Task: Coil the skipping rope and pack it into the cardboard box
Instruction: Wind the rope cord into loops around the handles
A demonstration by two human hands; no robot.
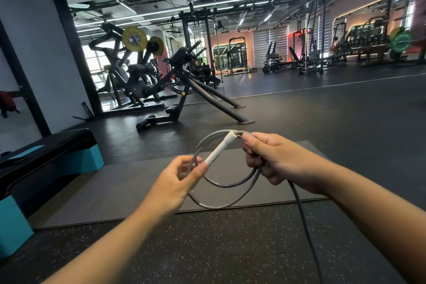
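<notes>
Speckled rubber floor [207, 249] lies nearest the camera, with both forearms reaching out over it. At the left, the left hand [177, 182] pinches the near end of the white handle [220, 148] between thumb and curled fingers, with grey strands of the skipping rope [227, 204] passing through the same grip. At the right, the right hand [274, 159] is curled round the gathered strands just beyond the far tip of the handle.

Between the two hands the rope forms about two loose loops, held in the air above a grey mat [119, 189]. One uncoiled length drops from under the right hand and runs toward the near right edge of view.

Handling judgement: the cord appears light, smooth and springy, so the loops are likely to open if released. The handle is rigid and gives the firmest hold; the crossing of the strands should be gripped to keep the coil shape.

A black and teal step platform [53, 157] stands at the left. Gym machines stand far beyond. No cardboard box is in view.
</notes>
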